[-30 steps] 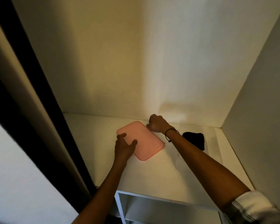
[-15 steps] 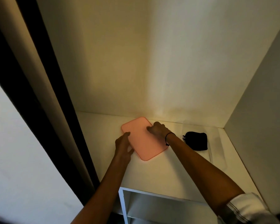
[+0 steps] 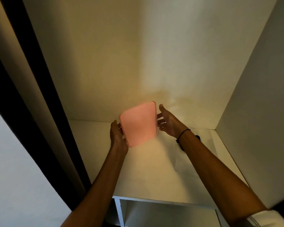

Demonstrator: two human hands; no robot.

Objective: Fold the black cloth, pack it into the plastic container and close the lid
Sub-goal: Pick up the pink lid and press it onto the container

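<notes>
A pink rectangular lid (image 3: 138, 124) is lifted off the white shelf (image 3: 154, 169) and tilted up on edge toward me. My left hand (image 3: 117, 136) grips its left edge. My right hand (image 3: 167, 122) is beside its right edge with the fingers spread, and its fingertips are at or just off the rim. The black cloth (image 3: 198, 137) lies on the shelf to the right. Only a small dark corner of it shows behind my right forearm. I cannot make out the clear plastic container in this dim light.
The shelf sits in a narrow alcove with a back wall (image 3: 138, 63) and a right side wall (image 3: 261, 95). A dark door frame (image 3: 31, 95) runs down the left. An open white compartment (image 3: 162, 213) lies below the shelf's front edge.
The pink lid lay flat on the shelf with both hands on it. Now it is raised and tilted upright, held at the left edge, and my right hand has come off it and opened.
</notes>
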